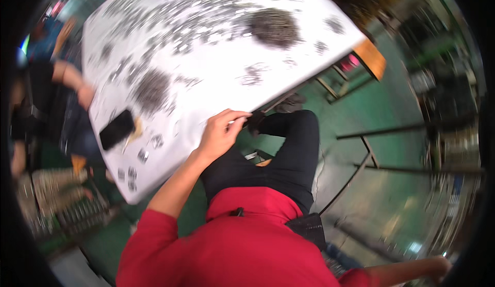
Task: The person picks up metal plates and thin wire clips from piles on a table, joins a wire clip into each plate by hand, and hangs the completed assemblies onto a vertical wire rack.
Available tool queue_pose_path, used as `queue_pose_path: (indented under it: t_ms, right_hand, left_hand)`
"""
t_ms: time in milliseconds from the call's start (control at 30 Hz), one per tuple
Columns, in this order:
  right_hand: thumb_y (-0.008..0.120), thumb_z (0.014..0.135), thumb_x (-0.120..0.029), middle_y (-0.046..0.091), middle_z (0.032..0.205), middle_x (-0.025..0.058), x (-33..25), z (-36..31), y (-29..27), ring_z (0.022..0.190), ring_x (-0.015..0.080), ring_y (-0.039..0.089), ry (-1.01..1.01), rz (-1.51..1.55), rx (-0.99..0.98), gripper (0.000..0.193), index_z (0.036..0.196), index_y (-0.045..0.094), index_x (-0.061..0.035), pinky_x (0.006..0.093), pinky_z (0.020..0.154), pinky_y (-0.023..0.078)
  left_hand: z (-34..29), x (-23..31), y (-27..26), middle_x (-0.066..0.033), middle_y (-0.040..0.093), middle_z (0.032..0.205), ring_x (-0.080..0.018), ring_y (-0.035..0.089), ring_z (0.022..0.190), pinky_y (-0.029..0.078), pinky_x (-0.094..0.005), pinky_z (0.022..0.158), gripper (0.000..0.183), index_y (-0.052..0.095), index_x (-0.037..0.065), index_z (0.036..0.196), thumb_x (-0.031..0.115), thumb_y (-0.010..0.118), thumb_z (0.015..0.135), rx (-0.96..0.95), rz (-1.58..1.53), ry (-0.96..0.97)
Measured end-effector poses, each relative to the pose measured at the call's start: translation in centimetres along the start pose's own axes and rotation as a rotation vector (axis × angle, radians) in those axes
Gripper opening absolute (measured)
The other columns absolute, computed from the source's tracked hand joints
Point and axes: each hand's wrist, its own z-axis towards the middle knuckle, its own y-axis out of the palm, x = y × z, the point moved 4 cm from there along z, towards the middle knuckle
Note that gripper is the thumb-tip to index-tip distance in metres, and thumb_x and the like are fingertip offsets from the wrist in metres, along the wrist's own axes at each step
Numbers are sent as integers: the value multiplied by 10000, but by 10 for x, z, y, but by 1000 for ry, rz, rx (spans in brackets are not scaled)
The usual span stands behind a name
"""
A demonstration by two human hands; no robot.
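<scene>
My left hand hovers by the near edge of the white table, thumb and fingers pinched together. A small pale bit shows at the fingertips, too small and blurred to name. My right hand is stretched far out to the right, away from the table; blur hides what its fingers do. Many small metal-looking parts lie scattered over the table. Two dense dark piles of small pieces stand out, one to the right and one to the left.
A black phone lies near the table's left edge. Another person's arm rests at that side. An orange-brown wooden stool stands by the right corner. Dark metal bars and loaded shelving are on my right.
</scene>
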Motion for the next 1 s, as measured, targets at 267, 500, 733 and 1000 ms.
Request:
queue_pose_path:
  t_ms: [267, 500, 733, 1000]
  right_hand:
    - [597, 785, 17, 608, 898, 117, -289, -313, 235, 830, 234, 610, -90, 871, -1470, 203, 976, 610, -49, 310, 723, 477]
    - [631, 768, -64, 629, 829, 75, -458, -455, 271, 739, 234, 616, -553, 1121, -1831, 71, 838, 639, -63, 336, 666, 475]
    - [638, 758, -76, 612, 832, 61, -503, -479, 248, 743, 240, 614, -710, 1249, -1963, 57, 815, 639, -70, 341, 671, 479]
    - [652, 746, -113, 608, 838, 89, -477, -483, 268, 773, 279, 609, -649, 1274, -2005, 69, 797, 626, -75, 377, 686, 473]
  left_hand:
    - [-76, -36, -48, -93, 622, 785, -141, 601, 677, 478, -246, 609, 167, 644, 7, 969, 19, 516, 861, 318, -98, -194]
    - [-108, -59, -62, -78, 612, 744, -126, 579, 618, 467, -235, 584, 191, 646, 25, 971, -15, 521, 832, 417, -96, -220]
    - [-113, -67, -69, -67, 588, 690, -136, 546, 565, 436, -251, 532, 187, 659, 37, 919, -40, 560, 780, 508, -34, -219]
    - [-112, -68, -65, -60, 569, 669, -134, 524, 541, 412, -251, 498, 184, 659, 47, 906, -42, 569, 773, 594, 12, -187]
